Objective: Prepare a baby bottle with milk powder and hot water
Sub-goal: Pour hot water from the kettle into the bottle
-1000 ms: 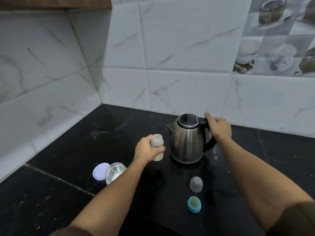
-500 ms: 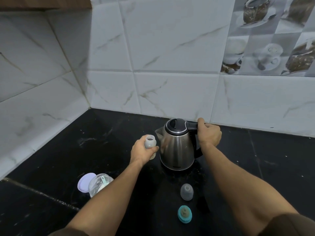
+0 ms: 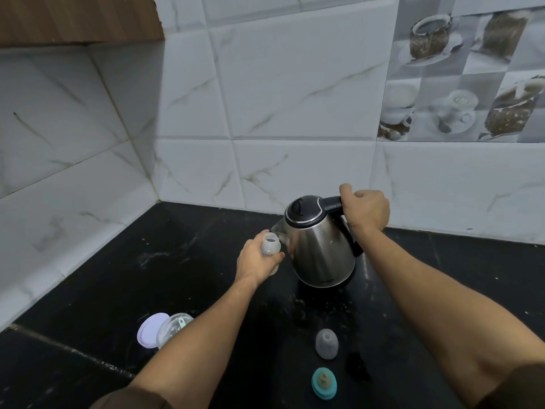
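My left hand (image 3: 256, 261) grips a small translucent baby bottle (image 3: 270, 244), open at the top, upright on the black counter. A steel kettle (image 3: 320, 247) with a black lid is tilted to the left, its spout just above and beside the bottle's mouth. My right hand (image 3: 365, 212) is closed around the kettle's black handle. Near the front lie the clear bottle cap (image 3: 326, 343) and the teal teat ring (image 3: 323, 382). A clear milk powder jar (image 3: 172, 329) with a scoop inside sits at the left, partly hidden by my left forearm.
A lilac lid (image 3: 149, 330) lies beside the powder jar. The black counter (image 3: 118, 276) meets white tiled walls at the back and left, forming a corner. A wooden cabinet (image 3: 73, 19) hangs at the upper left.
The kettle has been lifted and tipped left, bringing its spout over the bottle's mouth. My left hand keeps the bottle in place.
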`<action>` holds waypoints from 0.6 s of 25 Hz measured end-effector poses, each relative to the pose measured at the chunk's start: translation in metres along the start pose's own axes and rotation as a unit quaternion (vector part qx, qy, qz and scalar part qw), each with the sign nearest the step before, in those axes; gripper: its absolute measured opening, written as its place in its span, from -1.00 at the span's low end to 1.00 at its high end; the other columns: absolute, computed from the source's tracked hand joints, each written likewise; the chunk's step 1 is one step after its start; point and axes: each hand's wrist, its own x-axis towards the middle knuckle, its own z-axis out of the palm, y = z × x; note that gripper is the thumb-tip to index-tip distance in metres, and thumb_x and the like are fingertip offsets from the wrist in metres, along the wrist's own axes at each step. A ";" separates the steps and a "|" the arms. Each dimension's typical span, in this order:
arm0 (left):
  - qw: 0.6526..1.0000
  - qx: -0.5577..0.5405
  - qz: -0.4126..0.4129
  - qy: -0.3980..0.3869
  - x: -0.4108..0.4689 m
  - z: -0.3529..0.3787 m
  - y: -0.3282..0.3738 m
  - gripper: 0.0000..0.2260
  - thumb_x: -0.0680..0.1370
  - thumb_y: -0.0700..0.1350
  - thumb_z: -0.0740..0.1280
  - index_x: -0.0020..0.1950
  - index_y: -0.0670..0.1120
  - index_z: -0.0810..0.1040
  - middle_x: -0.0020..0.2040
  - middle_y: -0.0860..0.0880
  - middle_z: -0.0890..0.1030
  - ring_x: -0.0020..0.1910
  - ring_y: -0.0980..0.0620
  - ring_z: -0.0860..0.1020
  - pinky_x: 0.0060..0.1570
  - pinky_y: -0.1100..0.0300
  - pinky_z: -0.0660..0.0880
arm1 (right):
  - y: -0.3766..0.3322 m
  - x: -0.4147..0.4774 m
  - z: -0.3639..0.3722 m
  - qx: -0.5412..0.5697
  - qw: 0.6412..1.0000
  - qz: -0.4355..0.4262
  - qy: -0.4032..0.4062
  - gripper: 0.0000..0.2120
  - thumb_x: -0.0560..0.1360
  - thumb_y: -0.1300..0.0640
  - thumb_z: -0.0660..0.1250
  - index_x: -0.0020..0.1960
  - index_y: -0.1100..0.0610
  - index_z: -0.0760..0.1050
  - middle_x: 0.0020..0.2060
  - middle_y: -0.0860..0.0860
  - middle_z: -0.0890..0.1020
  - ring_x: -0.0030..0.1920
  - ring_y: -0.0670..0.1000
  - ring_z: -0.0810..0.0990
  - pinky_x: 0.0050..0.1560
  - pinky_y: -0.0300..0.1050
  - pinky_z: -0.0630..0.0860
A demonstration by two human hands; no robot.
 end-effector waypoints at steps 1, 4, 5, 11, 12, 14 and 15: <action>1.000 0.002 -0.001 0.001 0.003 0.000 0.002 -0.39 0.35 0.16 0.51 0.39 0.18 0.50 0.21 0.04 0.62 0.19 -0.05 0.60 0.25 -0.08 0.54 | -0.005 0.002 -0.003 0.001 1.000 -0.006 0.004 -0.55 0.40 -0.13 0.26 -0.49 0.07 0.16 -0.53 -0.01 0.17 -0.47 0.06 0.17 -0.40 -0.10 0.19; 1.000 0.007 0.006 0.010 0.010 -0.002 0.009 -0.28 0.29 0.24 0.50 0.44 0.14 0.48 0.21 0.02 0.62 0.24 -0.08 0.60 0.28 -0.10 0.54 | -0.016 0.004 -0.011 -0.006 1.000 -0.016 0.014 -0.55 0.38 -0.16 0.25 -0.49 0.07 0.17 -0.54 -0.01 0.19 -0.47 0.07 0.19 -0.40 -0.09 0.22; 1.000 0.008 0.008 0.012 0.009 -0.004 0.013 -0.26 0.32 0.22 0.53 0.48 0.11 0.46 0.25 0.00 0.61 0.28 -0.08 0.59 0.31 -0.09 0.52 | -0.020 0.005 -0.013 -0.012 1.000 -0.022 0.015 -0.55 0.38 -0.16 0.25 -0.50 0.07 0.18 -0.54 -0.01 0.19 -0.48 0.08 0.20 -0.41 -0.09 0.23; 0.999 -0.004 0.034 0.021 0.010 -0.011 0.027 -0.46 0.46 0.04 0.56 0.42 0.15 0.50 0.22 -0.03 0.57 0.20 -0.06 0.58 0.28 -0.02 0.50 | -0.033 0.008 -0.027 -0.044 0.997 -0.052 0.029 -0.54 0.42 -0.14 0.28 -0.50 0.08 0.21 -0.56 -0.03 0.18 -0.49 0.09 0.21 -0.43 -0.11 0.22; 0.999 0.000 0.042 0.020 0.010 -0.012 0.029 -0.46 0.47 0.02 0.55 0.42 0.14 0.50 0.21 -0.04 0.57 0.18 -0.05 0.57 0.27 -0.01 0.50 | -0.035 0.008 -0.028 -0.048 0.997 -0.057 0.031 -0.53 0.42 -0.14 0.28 -0.50 0.08 0.21 -0.56 -0.03 0.17 -0.49 0.09 0.20 -0.43 -0.11 0.22; 0.999 0.015 0.050 0.014 0.010 -0.011 0.032 -0.46 0.48 0.00 0.54 0.44 0.12 0.49 0.21 -0.05 0.56 0.17 -0.07 0.57 0.24 -0.01 0.51 | -0.038 0.009 -0.029 -0.059 0.995 -0.069 0.035 -0.53 0.42 -0.14 0.28 -0.50 0.09 0.22 -0.57 -0.03 0.18 -0.50 0.09 0.21 -0.42 -0.10 0.24; 0.998 0.022 0.053 0.013 0.010 -0.011 0.033 -0.46 0.48 0.01 0.54 0.44 0.12 0.49 0.19 -0.05 0.55 0.17 -0.08 0.58 0.23 -0.02 0.52 | -0.040 0.009 -0.030 -0.065 0.994 -0.076 0.038 -0.53 0.42 -0.15 0.28 -0.50 0.09 0.23 -0.58 -0.03 0.19 -0.50 0.09 0.22 -0.42 -0.10 0.25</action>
